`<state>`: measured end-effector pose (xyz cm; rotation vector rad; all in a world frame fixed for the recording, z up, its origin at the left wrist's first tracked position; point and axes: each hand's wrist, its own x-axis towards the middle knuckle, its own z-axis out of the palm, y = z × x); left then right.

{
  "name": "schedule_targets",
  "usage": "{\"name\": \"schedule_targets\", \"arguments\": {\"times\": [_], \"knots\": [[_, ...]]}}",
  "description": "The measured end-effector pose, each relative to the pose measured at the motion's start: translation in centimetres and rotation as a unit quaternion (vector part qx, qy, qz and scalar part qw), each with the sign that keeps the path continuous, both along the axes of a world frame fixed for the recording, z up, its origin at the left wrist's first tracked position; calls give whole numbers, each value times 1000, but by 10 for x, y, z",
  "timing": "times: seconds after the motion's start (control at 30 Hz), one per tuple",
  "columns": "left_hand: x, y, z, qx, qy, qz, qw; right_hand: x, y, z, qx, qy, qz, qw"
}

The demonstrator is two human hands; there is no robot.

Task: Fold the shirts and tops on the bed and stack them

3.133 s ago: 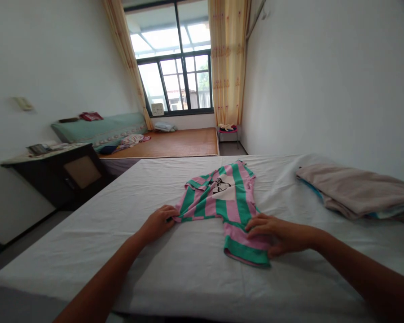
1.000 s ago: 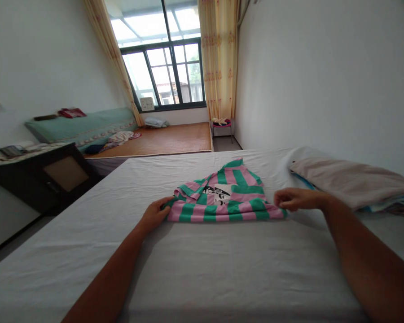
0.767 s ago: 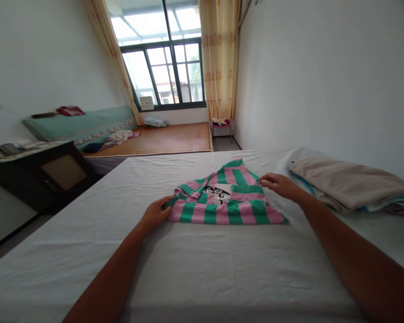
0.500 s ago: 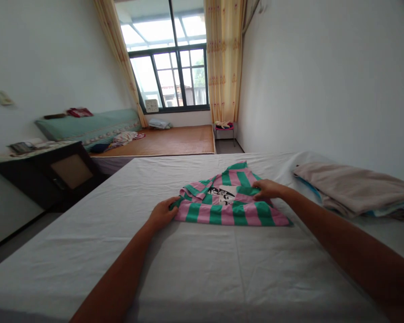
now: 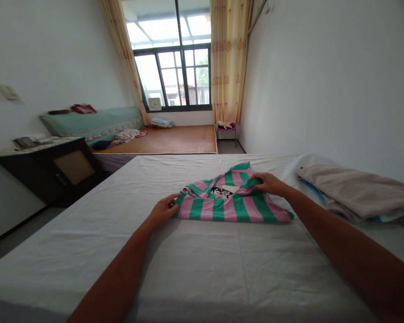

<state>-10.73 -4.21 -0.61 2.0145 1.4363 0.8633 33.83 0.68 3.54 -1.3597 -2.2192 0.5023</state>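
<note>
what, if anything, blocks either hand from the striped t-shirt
Nothing visible: the left hand touches the left end of the striped T-shirt, the right hand pinches its fabric. The beige cloth lies apart, to the right.

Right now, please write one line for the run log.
left hand: touching striped shirt; right hand: pinching its fabric; striped shirt: partly folded, on white sheet

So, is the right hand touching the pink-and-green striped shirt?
Touching. The head view shows the right hand with thumb and fingertips on a bunched fold of the pink-and-green striped shirt.
</note>
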Motion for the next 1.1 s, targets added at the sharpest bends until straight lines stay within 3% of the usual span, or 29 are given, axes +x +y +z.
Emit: {"name": "schedule_targets", "arguments": {"times": [0.13,0.2,0.33,0.6,0.83,0.97,1.1], "knots": [[-2,4,-5,-3,14,-2,1000,9,-27,12,-155,-30,155,975],[-3,5,-6,-7,20,-4,1000,14,-32,15,-180,-27,159,970],[-3,7,-6,-14,25,-8,1000,9,-30,4,-45,19,45,998],[-4,6,-5,-4,51,-22,998,-40,-39,-45,61,12,106,992],[-2,5,-2,5,67,-21,998,-50,-49,-53,105,8,101,989],[-3,4,1,1,69,-27,997,-55,-55,-52,97,30,131,986],[-3,3,-1,-3,61,-7,998,-56,-55,-53,88,64,104,989]]}}
